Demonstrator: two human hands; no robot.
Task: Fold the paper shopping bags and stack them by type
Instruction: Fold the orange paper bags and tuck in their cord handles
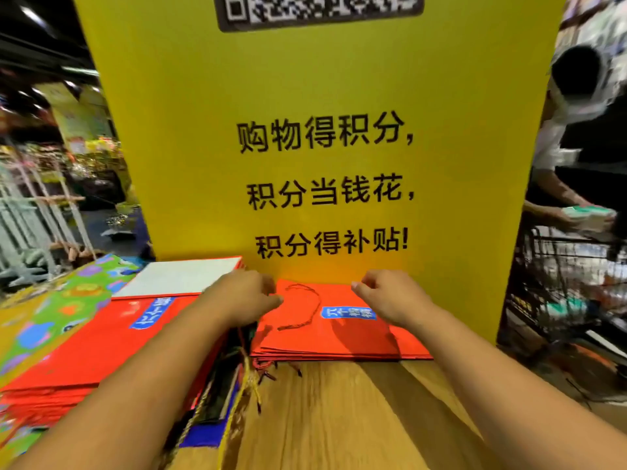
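Printed in black on the yellow sign [305,79] at the tabletop's far edge, in three lines: 购物得积分, / 积分当钱花, / 积分得补贴! Above these, at the sign's top, a QR code [319,8], cut off by the frame. On the red bag [339,337] at the far edge, against the sign, a blue label [348,313] with white characters, upside down and too blurred to read. Likewise on the left red bag [101,351] toward the left edge: a second label [151,313], blue, white characters, not legible.

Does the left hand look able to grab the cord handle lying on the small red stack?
Probably yes: the left hand is right beside the cord handle, which lies uncovered on top of the small red stack.
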